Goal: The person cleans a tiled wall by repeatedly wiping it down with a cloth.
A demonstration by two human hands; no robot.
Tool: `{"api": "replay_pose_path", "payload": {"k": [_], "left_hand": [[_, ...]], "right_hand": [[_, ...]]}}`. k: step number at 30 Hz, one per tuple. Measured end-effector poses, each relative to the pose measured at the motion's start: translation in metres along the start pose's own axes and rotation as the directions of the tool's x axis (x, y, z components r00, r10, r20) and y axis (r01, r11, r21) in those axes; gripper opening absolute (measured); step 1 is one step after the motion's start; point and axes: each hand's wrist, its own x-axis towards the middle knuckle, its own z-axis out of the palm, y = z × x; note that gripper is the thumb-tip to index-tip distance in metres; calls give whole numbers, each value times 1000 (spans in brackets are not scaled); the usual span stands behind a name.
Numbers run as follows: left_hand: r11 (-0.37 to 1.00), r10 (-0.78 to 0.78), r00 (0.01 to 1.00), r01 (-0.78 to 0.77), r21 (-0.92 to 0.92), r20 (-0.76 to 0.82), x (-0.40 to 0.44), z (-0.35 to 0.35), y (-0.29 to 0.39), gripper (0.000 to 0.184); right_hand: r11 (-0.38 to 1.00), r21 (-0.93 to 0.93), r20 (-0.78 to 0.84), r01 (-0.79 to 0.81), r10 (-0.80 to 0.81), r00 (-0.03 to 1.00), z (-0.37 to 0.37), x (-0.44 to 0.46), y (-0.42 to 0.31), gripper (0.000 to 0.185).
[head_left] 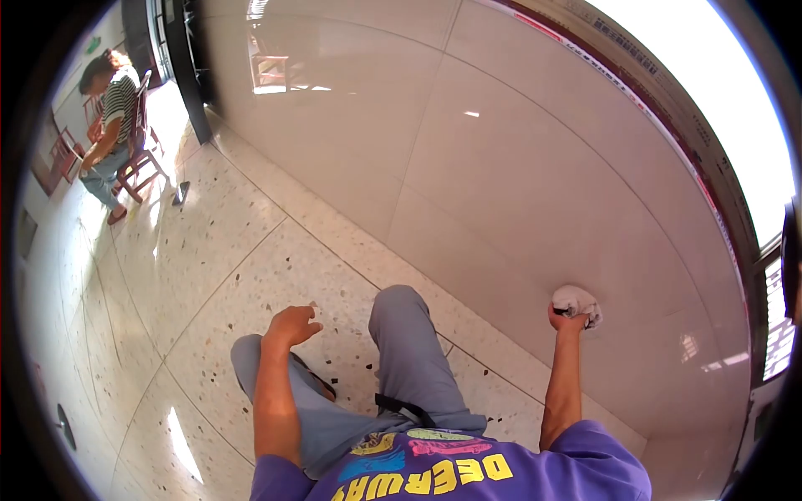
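My right hand (568, 321) is closed around a bunched whitish cloth (576, 299) with dark patches and presses it to the glossy tiled wall (501, 192), low on the right side. The cloth hides part of the fingers. My left hand (292, 325) is above my bent left knee (246, 359), with fingers apart and slightly curled, and I see nothing in it. Whether the wrist rests on the knee I cannot tell. My right knee (401, 309) is bent close to the foot of the wall.
Speckled stone floor (217, 275) stretches to the left. A person (117, 117) sits on a wooden chair (142, 159) at the far left, with a small dark object (181, 194) on the floor nearby. A bright window (735, 83) and its ledge run along the wall's top.
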Motion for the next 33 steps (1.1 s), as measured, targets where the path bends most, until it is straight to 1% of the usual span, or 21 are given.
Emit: {"api": "replay_pose_path", "payload": {"k": [3,4,7,8,11,12,14,17,19,21,23,25,27,28,29,30,31,32,33], "left_hand": [[1000,12,1000,-12,-13,-23,-3,-3,1,43],[1000,19,1000,-19,-15,-25,-3,-2,0,43],[1000,13,1000,-13,-17,-23,-4,-7,-3,44],[1000,11,1000,-11,-15,-17,-4,-8,-2,44],[999,32,998,-34,-37,-58,-4,-7,-8,45],[999,22,998,-25,-46,-59,-6,-5,-9,45],[998,17,998,-21,-59,-65,-6,-6,-11,44],[999,16,999,-18,-35,-50,-2,-1,-18,43],[996,0,999,-4,-91,-36,1,5,-27,44],[992,-21,999,18,-128,-25,4,7,-26,44],[989,-55,998,52,-141,-16,-1,6,-25,44],[991,-50,998,46,-128,-32,3,7,-26,44],[987,-66,998,63,-147,-14,-4,7,-24,43],[988,-69,998,68,-138,-3,-7,4,-21,42],[994,-20,999,16,-109,-28,-6,7,-21,41],[996,23,998,-28,-82,-58,-4,11,-24,41],[997,57,994,-62,-55,-92,-3,13,-30,40],[996,71,993,-75,-41,-89,-3,13,-30,40],[997,48,996,-53,-60,-77,-5,14,-28,40]], "right_hand": [[997,-44,42,-68,70,997,3,12,28,57],[993,-67,41,-93,96,995,9,6,39,54],[975,-151,105,-165,181,978,28,-8,72,52],[963,-138,121,-230,247,962,34,-11,79,48],[949,-256,197,-182,236,952,58,-51,102,45],[935,-268,319,-233,315,894,60,-58,104,43],[900,-306,548,-311,433,715,68,-70,99,40],[956,-291,761,40,206,615,108,-145,85,39],[944,-210,871,256,61,488,137,-177,53,40],[907,-106,950,408,-28,310,169,-195,-1,39],[811,86,950,578,-242,199,203,-216,-49,44],[754,202,970,625,-240,-24,223,-249,-106,42],[932,104,988,347,-57,-143,242,-254,-161,45],[872,171,973,459,-222,60,242,-273,-153,46],[797,199,891,570,-389,232,246,-292,-141,47],[715,190,755,673,-544,365,250,-301,-126,47],[659,142,766,739,-546,339,249,-298,-114,48],[598,92,780,796,-541,316,242,-292,-99,48],[529,40,795,848,-531,294,236,-285,-86,48]]}}
